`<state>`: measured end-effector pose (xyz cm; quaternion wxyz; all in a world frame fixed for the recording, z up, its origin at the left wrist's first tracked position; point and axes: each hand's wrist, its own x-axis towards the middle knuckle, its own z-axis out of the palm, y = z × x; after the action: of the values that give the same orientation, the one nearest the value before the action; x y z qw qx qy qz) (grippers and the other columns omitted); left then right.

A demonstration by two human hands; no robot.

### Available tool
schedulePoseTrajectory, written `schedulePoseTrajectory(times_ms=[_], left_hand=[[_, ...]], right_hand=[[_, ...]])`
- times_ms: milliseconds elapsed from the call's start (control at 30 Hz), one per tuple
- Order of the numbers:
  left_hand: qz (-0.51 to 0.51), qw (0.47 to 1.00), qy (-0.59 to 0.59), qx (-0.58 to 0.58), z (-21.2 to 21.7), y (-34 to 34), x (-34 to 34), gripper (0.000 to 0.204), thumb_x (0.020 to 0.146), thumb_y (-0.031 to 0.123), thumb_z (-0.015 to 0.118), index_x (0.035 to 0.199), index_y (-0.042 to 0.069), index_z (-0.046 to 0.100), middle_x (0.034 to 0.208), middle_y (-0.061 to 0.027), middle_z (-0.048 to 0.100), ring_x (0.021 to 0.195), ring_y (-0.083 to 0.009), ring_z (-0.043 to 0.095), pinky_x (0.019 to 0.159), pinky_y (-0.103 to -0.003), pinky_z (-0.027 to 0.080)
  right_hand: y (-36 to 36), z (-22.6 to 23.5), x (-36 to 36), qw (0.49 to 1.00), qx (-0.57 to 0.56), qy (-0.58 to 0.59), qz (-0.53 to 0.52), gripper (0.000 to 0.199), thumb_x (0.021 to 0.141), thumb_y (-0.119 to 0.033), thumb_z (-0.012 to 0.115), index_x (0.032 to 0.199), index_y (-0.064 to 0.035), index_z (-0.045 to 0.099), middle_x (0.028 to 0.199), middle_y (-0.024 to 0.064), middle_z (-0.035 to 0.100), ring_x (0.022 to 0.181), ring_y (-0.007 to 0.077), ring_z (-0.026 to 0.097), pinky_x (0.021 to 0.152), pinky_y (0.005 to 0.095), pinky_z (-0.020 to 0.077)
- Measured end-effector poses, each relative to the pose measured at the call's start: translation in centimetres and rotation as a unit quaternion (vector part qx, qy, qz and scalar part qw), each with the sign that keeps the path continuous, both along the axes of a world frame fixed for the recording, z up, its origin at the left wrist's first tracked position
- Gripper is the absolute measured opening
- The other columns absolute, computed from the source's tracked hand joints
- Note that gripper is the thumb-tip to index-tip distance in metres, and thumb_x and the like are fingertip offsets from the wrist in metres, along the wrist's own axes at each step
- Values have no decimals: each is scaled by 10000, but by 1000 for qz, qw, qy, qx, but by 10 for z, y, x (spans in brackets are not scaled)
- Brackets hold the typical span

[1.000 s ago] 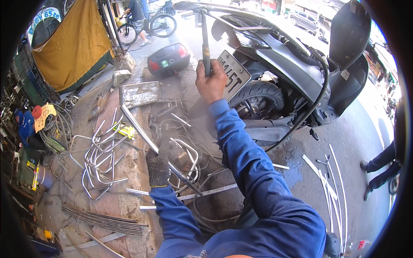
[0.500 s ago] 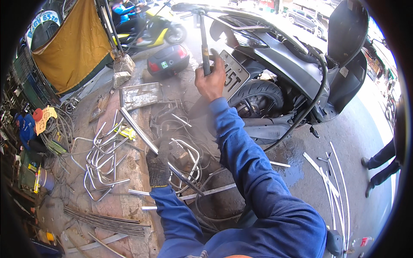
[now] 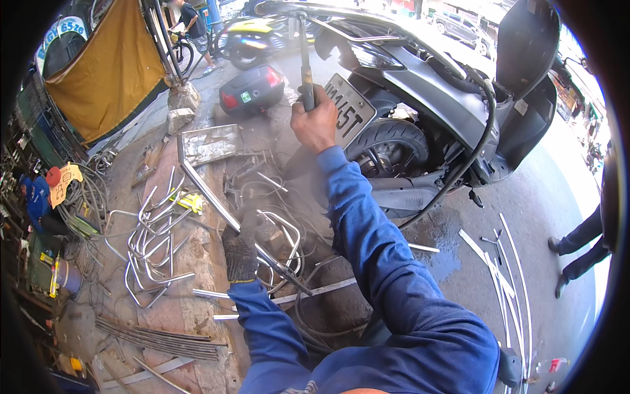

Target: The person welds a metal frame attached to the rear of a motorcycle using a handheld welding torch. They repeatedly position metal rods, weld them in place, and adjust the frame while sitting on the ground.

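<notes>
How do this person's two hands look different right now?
The left hand wears a dark glove; the right hand is bare. The left hand is around a shiny metal bar, while the right hand grips a tool handle. The left hand sits lower in the picture than the right hand. Both come out of blue sleeves.

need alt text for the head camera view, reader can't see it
A person in blue sleeves grips a long-handled tool in the bare right hand and a metal bar in the gloved left hand. A grey scooter stands to the right, and bent metal tubes lie at left.
</notes>
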<state>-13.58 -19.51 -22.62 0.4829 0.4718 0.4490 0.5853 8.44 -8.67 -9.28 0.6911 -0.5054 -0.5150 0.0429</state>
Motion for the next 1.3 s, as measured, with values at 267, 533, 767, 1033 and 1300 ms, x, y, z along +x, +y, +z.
schedulePoseTrajectory(times_ms=[267, 533, 767, 1033, 1300], left_hand=[[2, 1000, -4, -14, 2, 0, 1, 330, 946, 240, 687, 1204, 34, 684, 878, -104, 694, 533, -111, 586, 451, -266, 491], [-5, 1000, -7, -4, 7, -3, 1, 296, 946, 226, 683, 1170, 33, 702, 854, -64, 690, 548, -93, 575, 478, -245, 466], [-5, 1000, -2, 6, 1, -1, -1, 289, 940, 238, 680, 1155, 47, 708, 874, -59, 688, 592, -75, 583, 504, -234, 457], [-45, 998, -1, 45, -12, 6, -6, 356, 994, 256, 648, 1251, 11, 653, 957, -45, 699, 663, -68, 577, 579, -232, 473], [-168, 985, 3, -24, -26, 2, 7, 437, 964, 272, 691, 1269, -26, 597, 994, -80, 650, 841, -135, 614, 697, -298, 532]], right_hand=[[-10, 5, -4, 1000, -16, 6, -2, 336, 790, -105, 660, 1093, 37, 626, 890, 257, 700, 884, 441, 686, 845, 469, 527], [-18, 9, -5, 999, -36, 4, -2, 341, 800, -117, 666, 1103, 36, 634, 885, 249, 705, 895, 438, 690, 843, 464, 530], [-5, 0, 0, 998, 8, -56, 12, 408, 841, -104, 639, 1217, 46, 580, 1020, 291, 680, 918, 464, 674, 835, 479, 528], [-78, -77, -27, 984, -31, -63, 162, 508, 944, -236, 656, 1361, 22, 524, 1009, 300, 676, 959, 418, 702, 829, 436, 549], [-167, -178, -61, 962, -170, -52, 209, 448, 941, -419, 624, 1054, 14, 614, 1082, 247, 606, 904, 432, 630, 812, 491, 527]])
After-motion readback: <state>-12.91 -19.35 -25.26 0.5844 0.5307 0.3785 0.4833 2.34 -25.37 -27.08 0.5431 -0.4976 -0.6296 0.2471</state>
